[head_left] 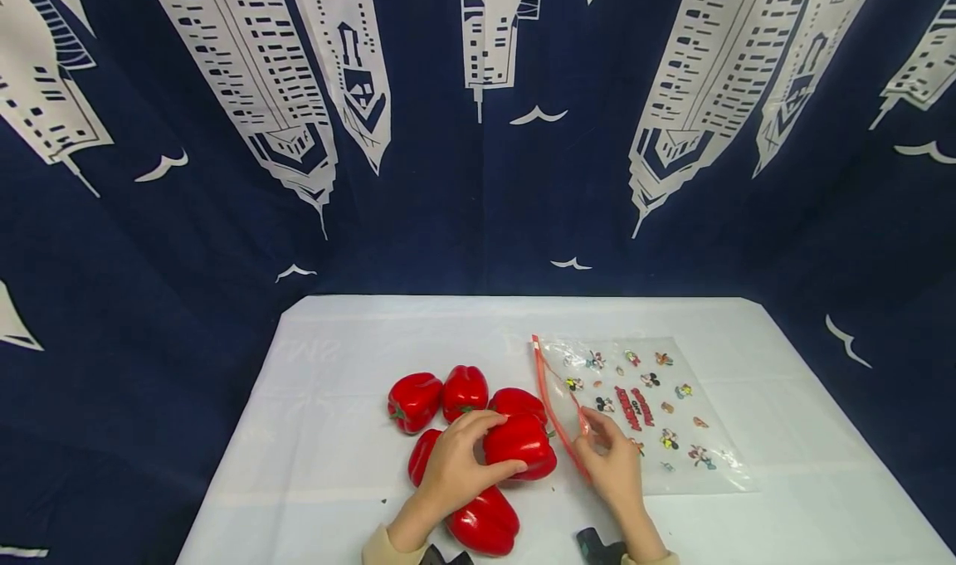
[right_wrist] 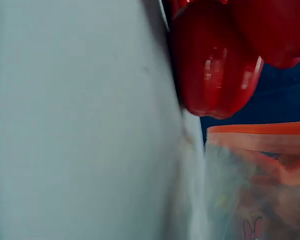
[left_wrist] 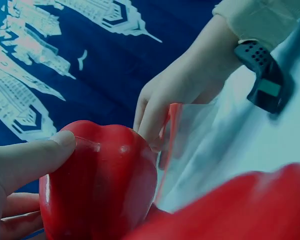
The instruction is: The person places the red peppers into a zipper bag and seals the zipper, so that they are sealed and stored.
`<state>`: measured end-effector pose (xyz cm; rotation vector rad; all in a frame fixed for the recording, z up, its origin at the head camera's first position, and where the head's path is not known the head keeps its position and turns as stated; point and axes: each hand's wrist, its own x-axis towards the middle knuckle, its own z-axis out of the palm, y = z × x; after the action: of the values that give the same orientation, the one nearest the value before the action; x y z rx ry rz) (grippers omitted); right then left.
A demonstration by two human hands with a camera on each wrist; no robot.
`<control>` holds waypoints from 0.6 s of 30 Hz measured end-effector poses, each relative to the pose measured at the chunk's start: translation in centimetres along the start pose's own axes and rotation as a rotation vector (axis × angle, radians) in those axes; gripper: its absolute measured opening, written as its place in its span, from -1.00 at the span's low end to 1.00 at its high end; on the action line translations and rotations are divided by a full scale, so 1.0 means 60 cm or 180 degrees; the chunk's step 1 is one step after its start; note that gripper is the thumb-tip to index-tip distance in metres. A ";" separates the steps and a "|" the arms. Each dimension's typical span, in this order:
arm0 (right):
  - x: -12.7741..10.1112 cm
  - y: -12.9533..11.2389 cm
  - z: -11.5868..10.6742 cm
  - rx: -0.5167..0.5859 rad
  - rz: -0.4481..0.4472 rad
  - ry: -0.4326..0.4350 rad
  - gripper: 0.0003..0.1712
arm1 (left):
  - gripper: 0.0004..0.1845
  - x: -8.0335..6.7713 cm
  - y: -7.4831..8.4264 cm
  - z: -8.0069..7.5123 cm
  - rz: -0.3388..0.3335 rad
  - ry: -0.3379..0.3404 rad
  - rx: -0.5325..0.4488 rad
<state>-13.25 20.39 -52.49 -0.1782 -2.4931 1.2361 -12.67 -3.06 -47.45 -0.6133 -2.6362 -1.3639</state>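
Observation:
My left hand [head_left: 502, 442] grips a red bell pepper [head_left: 523, 447] just above the white table, right beside the mouth of a clear zip bag [head_left: 657, 416] printed with cartoon figures. My right hand [head_left: 593, 440] pinches the bag's red zip edge [head_left: 556, 411] and lifts it a little. In the left wrist view my thumb [left_wrist: 35, 155] lies on the pepper [left_wrist: 100, 185], and the right hand's fingers [left_wrist: 150, 115] hold the raised bag edge [left_wrist: 172, 125] close behind it. The right wrist view shows a pepper [right_wrist: 215, 70] above the zip strip [right_wrist: 260, 132].
Several more red peppers lie in a cluster on the white tablecloth [head_left: 336, 432], at the back [head_left: 414, 399] [head_left: 465, 389] and near the front edge [head_left: 484, 519]. A dark blue curtain [head_left: 478, 216] with white towers hangs behind and at both sides.

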 end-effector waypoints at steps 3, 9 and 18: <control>0.003 -0.014 -0.010 0.0135 -0.0099 0.0136 -0.55 | -0.39 0.009 0.008 -0.011 0.0099 0.0110 -0.0098; 0.005 -0.036 -0.026 0.0263 -0.0290 0.0355 -0.56 | -0.42 0.030 0.017 -0.019 0.0368 0.0342 -0.0188; 0.011 -0.009 -0.010 0.0236 -0.0662 0.0561 -0.55 | -0.43 0.045 0.026 -0.012 0.0482 0.0451 -0.0218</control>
<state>-13.64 20.68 -51.59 -0.0078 -2.2481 1.1711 -14.60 -2.02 -45.12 -0.6822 -2.3898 -1.4027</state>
